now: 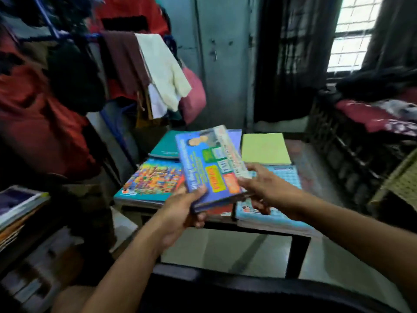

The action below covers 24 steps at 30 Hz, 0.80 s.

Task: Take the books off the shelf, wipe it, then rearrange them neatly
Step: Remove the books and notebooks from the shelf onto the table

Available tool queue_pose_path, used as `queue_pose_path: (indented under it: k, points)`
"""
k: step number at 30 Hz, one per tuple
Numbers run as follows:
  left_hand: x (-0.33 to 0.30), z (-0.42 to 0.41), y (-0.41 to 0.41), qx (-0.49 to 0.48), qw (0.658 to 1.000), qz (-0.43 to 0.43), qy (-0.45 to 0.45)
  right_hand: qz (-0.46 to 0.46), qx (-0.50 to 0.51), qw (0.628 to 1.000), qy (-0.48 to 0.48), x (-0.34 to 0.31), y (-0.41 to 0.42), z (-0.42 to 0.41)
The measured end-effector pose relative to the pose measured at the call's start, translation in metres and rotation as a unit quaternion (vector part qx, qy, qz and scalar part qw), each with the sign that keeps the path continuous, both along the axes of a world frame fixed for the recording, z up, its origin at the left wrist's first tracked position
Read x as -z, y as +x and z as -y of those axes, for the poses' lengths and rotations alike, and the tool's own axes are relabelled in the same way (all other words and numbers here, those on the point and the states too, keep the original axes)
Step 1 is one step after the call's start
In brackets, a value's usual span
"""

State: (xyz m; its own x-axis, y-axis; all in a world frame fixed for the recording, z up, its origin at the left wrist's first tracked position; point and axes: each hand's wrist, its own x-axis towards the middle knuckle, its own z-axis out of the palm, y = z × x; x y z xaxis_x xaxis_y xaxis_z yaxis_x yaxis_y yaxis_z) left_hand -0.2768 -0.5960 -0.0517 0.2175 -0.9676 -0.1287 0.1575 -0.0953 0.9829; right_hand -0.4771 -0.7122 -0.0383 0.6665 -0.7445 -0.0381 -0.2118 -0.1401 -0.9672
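A thick blue book with bright coloured panels on its cover is held just above a small dark table. My left hand grips its near left corner, thumb on the cover. My right hand holds its right edge, fingers curled under it. On the table lie a colourful teal-edged book, a teal book, a yellow-green book and a light blue book. A shelf at the far left still carries several stacked books.
Clothes hang on a rack at the left, close to the table. A grey metal cupboard stands behind. Dark crates with folded clothes sit at the right. A dark chair back is in front of me.
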Motion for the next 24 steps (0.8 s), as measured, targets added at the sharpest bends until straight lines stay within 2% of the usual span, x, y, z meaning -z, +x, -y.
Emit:
queue_pose_path:
  k: [3,6,7,8,10,11,13,15,17,20,24]
  points:
    - [0.012,0.05,-0.031,-0.005,0.986,0.168,-0.007,-0.003,0.12,0.992,-0.028,0.015,-0.042,0.008]
    - [0.022,0.098,-0.056,-0.025,0.945,0.325,-0.016,-0.038,0.206,0.978,-0.023,0.03,-0.066,0.027]
    - [0.025,0.106,-0.061,-0.013,0.92,0.392,-0.004,-0.09,0.208,0.973,-0.04,0.034,-0.073,0.033]
    - [0.027,0.112,-0.065,0.007,0.889,0.458,0.015,-0.181,0.198,0.961,-0.075,0.038,-0.08,0.039]
    - [0.031,0.115,-0.068,0.045,0.83,0.552,0.058,-0.375,0.164,0.9,-0.149,0.044,-0.091,0.049]
    - [0.033,0.115,-0.066,0.046,0.814,0.574,0.075,-0.432,0.161,0.871,-0.172,0.043,-0.092,0.051]
    - [0.03,0.109,-0.06,0.041,0.803,0.59,0.079,-0.496,0.179,0.82,-0.221,0.031,-0.089,0.047]
    - [0.022,0.099,-0.045,0.011,0.814,0.578,0.047,-0.505,0.192,0.794,-0.278,0.011,-0.072,0.038]
    - [0.009,0.079,-0.012,-0.048,0.835,0.547,0.034,-0.451,0.159,0.813,-0.333,-0.004,-0.038,0.024]
    - [-0.013,0.036,0.052,-0.181,0.847,0.5,0.022,-0.359,0.008,0.856,-0.372,-0.015,0.019,0.002]
    - [-0.019,-0.061,0.159,-0.361,0.82,0.434,0.089,-0.286,-0.175,0.84,-0.427,-0.019,0.133,-0.036]
